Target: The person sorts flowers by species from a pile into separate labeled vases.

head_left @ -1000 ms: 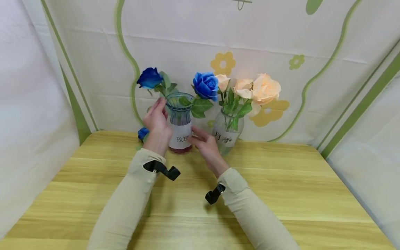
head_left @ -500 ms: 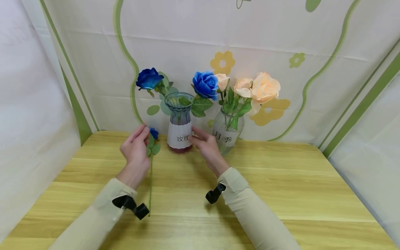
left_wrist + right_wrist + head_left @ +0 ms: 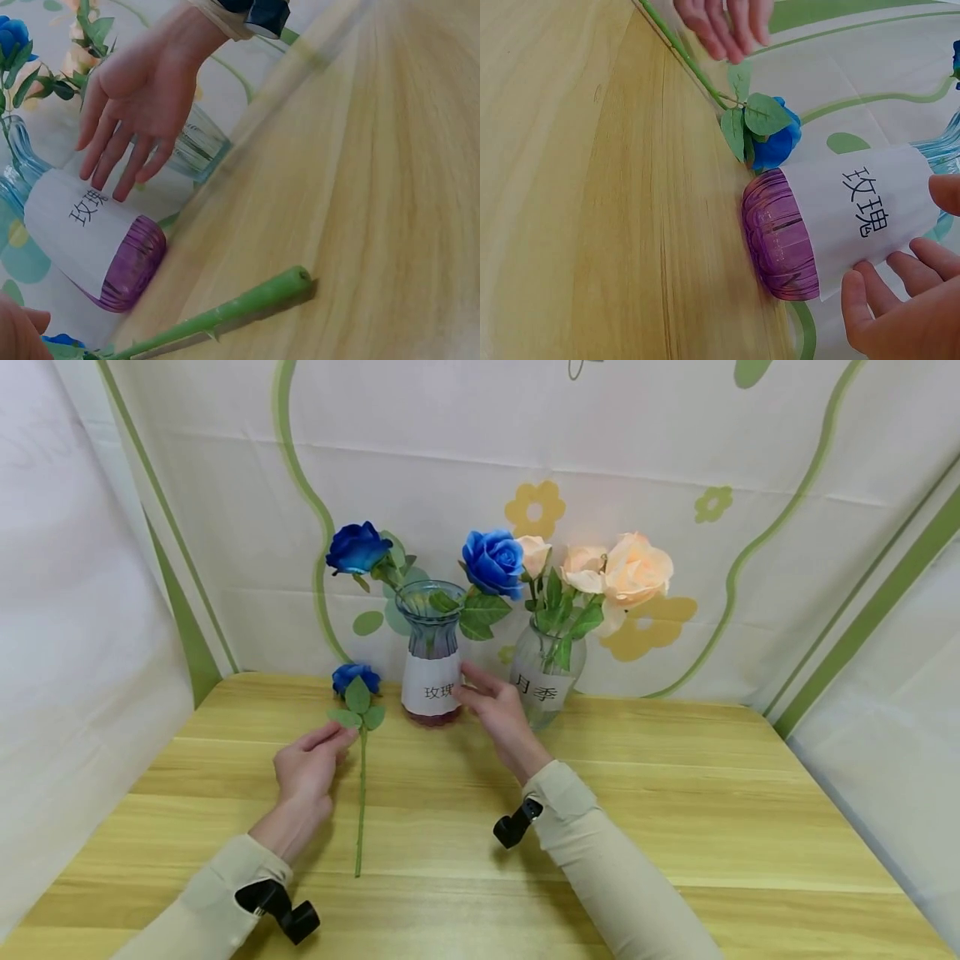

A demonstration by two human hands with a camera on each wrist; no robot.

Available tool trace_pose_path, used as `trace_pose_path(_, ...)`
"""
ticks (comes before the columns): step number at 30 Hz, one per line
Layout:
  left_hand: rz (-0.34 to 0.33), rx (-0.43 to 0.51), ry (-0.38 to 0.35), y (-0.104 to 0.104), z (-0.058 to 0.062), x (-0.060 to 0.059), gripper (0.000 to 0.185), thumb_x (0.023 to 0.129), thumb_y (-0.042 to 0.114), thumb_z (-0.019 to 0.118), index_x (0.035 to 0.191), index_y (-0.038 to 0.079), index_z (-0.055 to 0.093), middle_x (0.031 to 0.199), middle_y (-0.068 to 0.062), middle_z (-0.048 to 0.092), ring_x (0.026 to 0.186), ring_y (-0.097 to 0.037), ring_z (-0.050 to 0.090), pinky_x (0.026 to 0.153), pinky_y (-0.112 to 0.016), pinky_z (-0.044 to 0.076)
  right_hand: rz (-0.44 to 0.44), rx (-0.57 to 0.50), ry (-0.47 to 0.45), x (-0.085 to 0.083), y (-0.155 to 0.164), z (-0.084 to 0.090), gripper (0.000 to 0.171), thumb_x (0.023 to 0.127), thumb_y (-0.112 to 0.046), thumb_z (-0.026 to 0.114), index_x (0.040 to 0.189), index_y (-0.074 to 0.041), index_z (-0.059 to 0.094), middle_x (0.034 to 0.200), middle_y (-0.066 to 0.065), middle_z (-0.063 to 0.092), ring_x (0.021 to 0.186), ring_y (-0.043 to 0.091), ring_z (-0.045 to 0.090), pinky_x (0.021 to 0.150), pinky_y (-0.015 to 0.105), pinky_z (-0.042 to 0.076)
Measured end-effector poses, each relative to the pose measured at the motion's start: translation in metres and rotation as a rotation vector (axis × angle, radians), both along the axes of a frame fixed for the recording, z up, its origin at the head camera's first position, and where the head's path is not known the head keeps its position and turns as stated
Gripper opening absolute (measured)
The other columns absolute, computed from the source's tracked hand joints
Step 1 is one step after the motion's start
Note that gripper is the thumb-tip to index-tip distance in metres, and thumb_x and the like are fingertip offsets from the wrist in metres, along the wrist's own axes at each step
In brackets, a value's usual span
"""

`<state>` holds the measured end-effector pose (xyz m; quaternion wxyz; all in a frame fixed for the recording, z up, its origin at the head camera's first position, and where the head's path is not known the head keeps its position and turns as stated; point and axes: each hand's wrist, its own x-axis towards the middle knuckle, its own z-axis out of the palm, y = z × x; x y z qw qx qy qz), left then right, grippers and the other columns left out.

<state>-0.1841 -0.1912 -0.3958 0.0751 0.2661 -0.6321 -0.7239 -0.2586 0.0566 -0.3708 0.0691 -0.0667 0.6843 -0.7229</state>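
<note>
A single blue rose [image 3: 362,802] lies on the wooden table, bloom toward the back wall and bare stem toward me. My left hand [image 3: 303,768] is just left of it, fingertips right at its lower leaves; in the right wrist view those fingers [image 3: 735,26] hang relaxed above the stem. My right hand [image 3: 498,714] stays at the right side of a blue-to-purple glass vase [image 3: 431,672] with a white paper label, its fingers [image 3: 112,161] nearly straight. Two blue roses [image 3: 492,564] stand in this vase, leaning to opposite sides.
Right of the labelled vase stands a clear glass vase [image 3: 543,693], also labelled, holding several peach roses [image 3: 637,572]. A white fabric wall [image 3: 420,460] with printed green lines and flowers rises behind the table [image 3: 697,810].
My left hand has come away from the blue rose at the vase's rim, moving down and left to the rose on the table. My right hand has stayed at the vase.
</note>
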Motion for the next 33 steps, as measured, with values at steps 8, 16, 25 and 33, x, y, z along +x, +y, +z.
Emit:
trace_pose_path(8, -0.041, -0.066, -0.037, 0.0, -0.008, 0.003, 0.054, 0.091, 0.013, 0.084, 0.141, 0.001, 0.067, 0.122, 0.002, 0.076, 0.085, 0.008, 0.066, 0.081, -0.015, 0.059, 0.001, 0.0, 0.008, 0.001, 0.0, 0.002, 0.058, 0.103, -0.014, 0.067, 0.158, -0.01, 0.05, 0.167, 0.001, 0.047, 0.151, 0.024, 0.049, 0.124, 0.057, 0.039)
trace_pose_path(16, -0.09, 0.019, -0.004, -0.003, -0.008, 0.002, 0.056, 0.092, 0.004, 0.081, 0.143, -0.006, 0.061, 0.09, 0.014, 0.075, 0.075, 0.002, 0.075, 0.081, -0.021, 0.064, -0.005, 0.001, 0.01, 0.0, -0.001, 0.001, 0.058, 0.103, -0.014, 0.067, 0.158, -0.01, 0.05, 0.168, 0.001, 0.047, 0.151, 0.024, 0.049, 0.123, 0.056, 0.039)
trace_pose_path(25, -0.159, 0.013, 0.006, -0.002, -0.009, 0.005, 0.057, 0.092, -0.001, 0.077, 0.144, -0.01, 0.058, 0.09, 0.008, 0.077, 0.076, 0.0, 0.076, 0.081, -0.022, 0.064, -0.013, 0.002, 0.001, 0.002, 0.0, 0.001, 0.056, 0.104, -0.015, 0.067, 0.157, -0.011, 0.052, 0.166, 0.003, 0.048, 0.146, 0.024, 0.052, 0.121, 0.057, 0.04)
trace_pose_path(33, -0.229, -0.301, -0.061, 0.0, -0.013, 0.003, 0.06, 0.086, 0.014, 0.089, 0.14, 0.001, 0.066, 0.131, -0.017, 0.075, 0.096, -0.006, 0.074, 0.078, -0.014, 0.059, -0.016, 0.005, -0.003, 0.002, -0.001, 0.002, 0.056, 0.103, -0.016, 0.068, 0.157, -0.011, 0.052, 0.167, 0.005, 0.047, 0.15, 0.026, 0.05, 0.121, 0.057, 0.04)
